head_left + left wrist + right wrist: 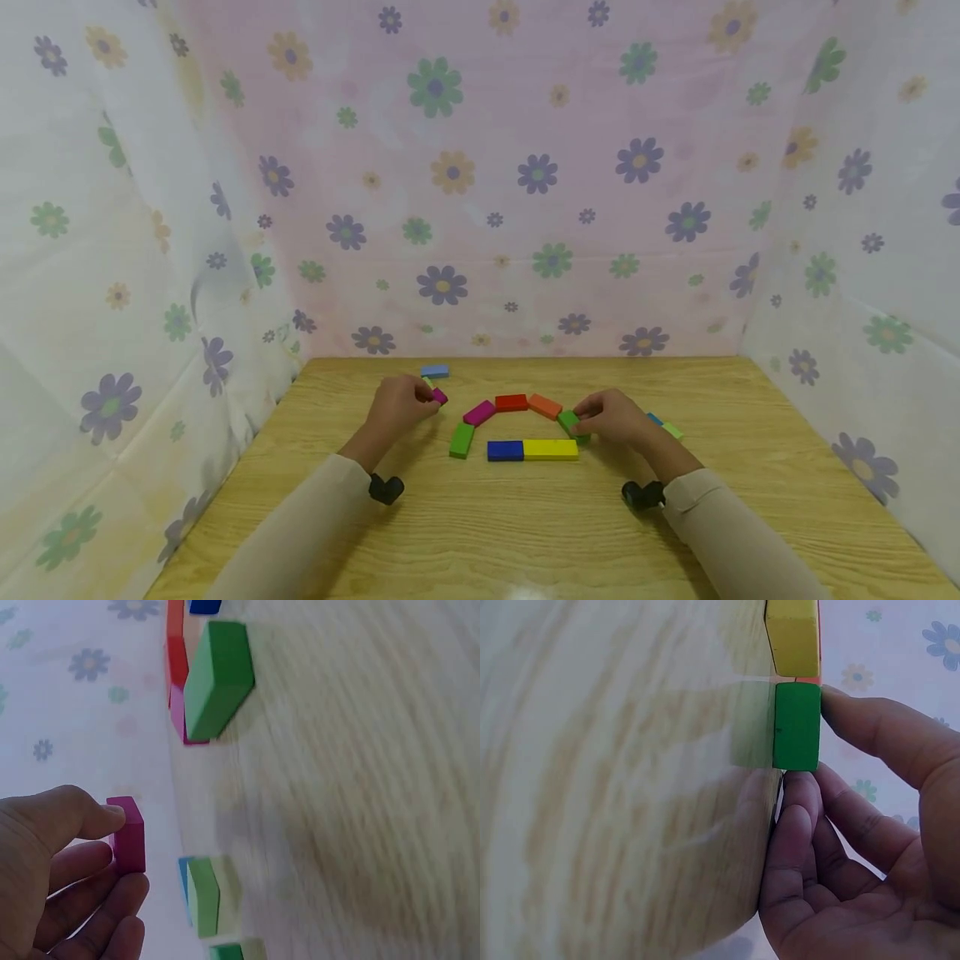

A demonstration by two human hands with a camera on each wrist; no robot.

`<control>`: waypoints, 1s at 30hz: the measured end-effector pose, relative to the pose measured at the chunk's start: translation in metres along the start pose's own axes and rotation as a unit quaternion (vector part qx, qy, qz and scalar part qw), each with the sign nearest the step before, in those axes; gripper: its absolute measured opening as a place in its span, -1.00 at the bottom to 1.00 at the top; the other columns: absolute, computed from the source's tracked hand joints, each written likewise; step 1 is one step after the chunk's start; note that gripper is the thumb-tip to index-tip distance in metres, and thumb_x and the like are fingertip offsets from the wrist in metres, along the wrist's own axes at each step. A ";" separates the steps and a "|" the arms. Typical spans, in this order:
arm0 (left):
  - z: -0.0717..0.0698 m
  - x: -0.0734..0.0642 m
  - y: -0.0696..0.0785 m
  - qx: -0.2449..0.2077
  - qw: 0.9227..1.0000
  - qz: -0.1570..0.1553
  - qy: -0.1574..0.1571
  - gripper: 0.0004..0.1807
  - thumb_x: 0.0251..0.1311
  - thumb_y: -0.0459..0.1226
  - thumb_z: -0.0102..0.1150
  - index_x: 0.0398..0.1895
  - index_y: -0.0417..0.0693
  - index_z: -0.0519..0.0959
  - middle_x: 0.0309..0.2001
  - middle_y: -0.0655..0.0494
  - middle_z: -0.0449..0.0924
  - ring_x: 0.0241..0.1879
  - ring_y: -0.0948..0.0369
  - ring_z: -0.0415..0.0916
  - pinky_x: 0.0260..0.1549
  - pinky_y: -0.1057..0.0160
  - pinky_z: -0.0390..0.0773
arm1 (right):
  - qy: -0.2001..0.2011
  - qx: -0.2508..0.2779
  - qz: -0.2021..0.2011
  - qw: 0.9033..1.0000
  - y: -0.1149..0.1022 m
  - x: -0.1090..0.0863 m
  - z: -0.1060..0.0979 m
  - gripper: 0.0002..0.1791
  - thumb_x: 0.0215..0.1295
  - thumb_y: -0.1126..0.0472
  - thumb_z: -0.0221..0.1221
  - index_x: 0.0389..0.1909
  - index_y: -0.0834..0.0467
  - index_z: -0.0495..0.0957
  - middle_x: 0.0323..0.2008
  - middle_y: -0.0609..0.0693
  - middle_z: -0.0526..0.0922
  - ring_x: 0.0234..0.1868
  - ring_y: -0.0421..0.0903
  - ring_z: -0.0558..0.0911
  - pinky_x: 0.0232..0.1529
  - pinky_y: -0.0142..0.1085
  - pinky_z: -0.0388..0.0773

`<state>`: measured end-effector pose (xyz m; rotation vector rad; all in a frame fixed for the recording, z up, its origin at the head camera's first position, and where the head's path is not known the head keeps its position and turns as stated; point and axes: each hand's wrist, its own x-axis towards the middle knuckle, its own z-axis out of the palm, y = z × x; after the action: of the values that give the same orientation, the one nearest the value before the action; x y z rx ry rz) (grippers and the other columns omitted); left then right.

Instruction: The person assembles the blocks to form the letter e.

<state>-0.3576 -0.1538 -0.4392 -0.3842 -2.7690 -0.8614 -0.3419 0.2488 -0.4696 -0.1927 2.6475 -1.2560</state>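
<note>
Thumb and fingers of my left hand (399, 407) pinch a magenta block (440, 397), which the left wrist view shows above the table. My right hand (615, 417) grips a green block (570, 423) standing on the tabletop at the right end of an arch of blocks. From there the arch runs left through an orange block (545, 407), a red block (512, 403) and a second magenta block (479, 413) to another green block (462, 441). Inside the arch, a dark blue block (506, 451) and a longer yellow block (551, 450) lie end to end.
Behind my left hand lies a light blue block (434, 372), with a pale green block (203, 900) close by. To the right of my right hand are a blue block (655, 418) and a light green block (672, 431). Flowered cloth (510, 208) surrounds the wooden table (517, 533) on three sides.
</note>
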 end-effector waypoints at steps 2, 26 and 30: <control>0.004 -0.002 0.005 0.004 1.000 0.014 -0.009 -0.89 0.14 -0.19 0.51 -0.33 -0.01 0.81 -0.35 0.19 0.74 -0.36 0.27 0.58 -0.32 0.22 0.64 | 0.000 -0.001 -0.001 1.000 0.001 0.000 0.000 -0.51 0.25 0.09 0.46 0.14 0.21 0.65 -0.02 0.06 0.67 -0.05 -0.03 0.61 -0.05 -0.17 0.60; 0.024 -0.031 0.041 0.041 0.988 0.086 -0.119 -0.97 0.18 -0.12 0.50 -0.35 0.21 0.81 -0.23 0.31 0.78 -0.14 0.27 0.68 -0.10 0.19 0.65 | -0.007 0.010 -0.002 1.000 -0.002 -0.002 -0.001 -0.49 0.24 0.12 0.46 0.15 0.26 0.64 0.01 0.11 0.68 -0.03 -0.02 0.63 -0.01 -0.13 0.63; 0.027 -0.034 0.044 0.078 0.985 0.088 -0.124 -0.94 0.18 -0.07 0.49 -0.31 0.28 0.83 -0.19 0.32 0.77 -0.25 0.31 0.57 -0.22 0.25 0.56 | -0.004 0.005 0.002 1.000 -0.002 -0.001 0.000 -0.50 0.25 0.11 0.45 0.15 0.23 0.65 0.00 0.08 0.68 -0.03 -0.02 0.62 -0.02 -0.14 0.62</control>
<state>-0.3156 -0.1097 -0.4475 -0.7414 -2.9430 -0.5847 -0.3407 0.2477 -0.4677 -0.1899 2.6330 -1.2627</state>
